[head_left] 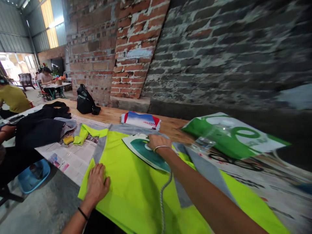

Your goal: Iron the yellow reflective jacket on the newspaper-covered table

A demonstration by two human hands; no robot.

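Note:
A neon yellow and grey garment (pixel 122 182) lies spread over newspaper on the table. My right hand (pixel 158 143), with a light bracelet at the wrist, is wrapped round the handle of a green and white iron (pixel 143 152). The iron rests on the upper part of the garment, its tip pointing left, and a braided cord (pixel 162 201) runs down from its rear. My left hand (pixel 97 183) lies flat on the garment's left side, fingers stretched out, with a black band at the wrist.
A folded white, blue and red cloth (pixel 141 121) lies behind the garment. Right of it is a green and white bag (pixel 234 135). Dark clothing (pixel 40 126), a yellow object (pixel 68 140) and a black bag (pixel 84 100) are at left. A person's arm (pixel 7 131) reaches in there.

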